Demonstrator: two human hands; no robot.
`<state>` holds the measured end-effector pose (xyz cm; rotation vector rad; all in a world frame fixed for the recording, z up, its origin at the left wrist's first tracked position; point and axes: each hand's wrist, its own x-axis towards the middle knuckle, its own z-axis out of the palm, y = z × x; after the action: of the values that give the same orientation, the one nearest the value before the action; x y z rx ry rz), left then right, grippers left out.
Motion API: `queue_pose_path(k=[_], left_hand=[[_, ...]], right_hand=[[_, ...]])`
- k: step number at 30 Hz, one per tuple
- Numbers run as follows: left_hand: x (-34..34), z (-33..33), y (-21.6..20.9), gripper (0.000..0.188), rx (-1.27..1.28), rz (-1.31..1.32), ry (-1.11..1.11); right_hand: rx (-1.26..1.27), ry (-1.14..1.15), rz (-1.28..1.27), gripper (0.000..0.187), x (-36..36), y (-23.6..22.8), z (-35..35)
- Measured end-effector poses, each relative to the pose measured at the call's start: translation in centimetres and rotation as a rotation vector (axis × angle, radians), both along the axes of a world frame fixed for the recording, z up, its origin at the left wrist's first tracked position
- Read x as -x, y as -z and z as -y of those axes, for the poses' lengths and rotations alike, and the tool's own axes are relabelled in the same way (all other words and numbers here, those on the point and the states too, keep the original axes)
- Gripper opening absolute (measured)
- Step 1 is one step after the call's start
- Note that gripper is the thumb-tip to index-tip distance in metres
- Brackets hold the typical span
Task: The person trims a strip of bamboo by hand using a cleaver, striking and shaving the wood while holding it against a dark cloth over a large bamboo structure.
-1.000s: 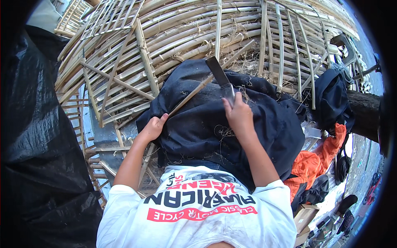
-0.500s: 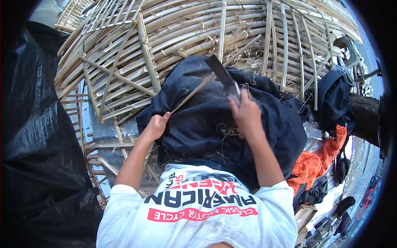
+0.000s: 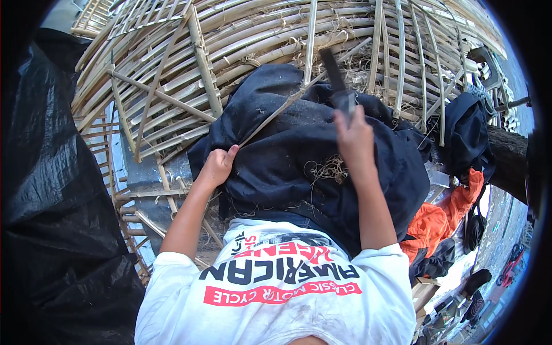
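Knife blade (image 3: 335,72) motion-blurred; strip's (image 3: 276,112) near end hidden in left hand (image 3: 217,167).

You have no screens or signs in front of you. The only possible package is a brown cardboard box (image 3: 424,292) at the lower right, just beside the orange cloth (image 3: 437,224), with only a flat tan corner showing. It carries no label that you can make out.

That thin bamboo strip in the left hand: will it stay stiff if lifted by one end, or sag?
Probably springy: the bamboo strip is long and very thin, so its free end may droop. Likely light, since the left hand pinches it alone. It rests on dark cloth and may snag.
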<state>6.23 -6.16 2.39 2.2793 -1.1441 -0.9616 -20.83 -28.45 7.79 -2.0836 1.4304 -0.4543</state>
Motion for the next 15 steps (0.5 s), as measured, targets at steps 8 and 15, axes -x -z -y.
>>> queue_pose_path(k=[8, 15], left_hand=[[0.4, 0.2, -0.1, 0.09, 0.021, 0.021, -0.03], [0.0, -0.2, 0.8, 0.091, 0.064, 0.004, -0.035]], right_hand=[[-0.087, 0.01, 0.107, 0.04, 0.1, -0.1, 0.2], [-0.099, -0.276, 0.04, 0.041, -0.9, 0.3, -2.9]])
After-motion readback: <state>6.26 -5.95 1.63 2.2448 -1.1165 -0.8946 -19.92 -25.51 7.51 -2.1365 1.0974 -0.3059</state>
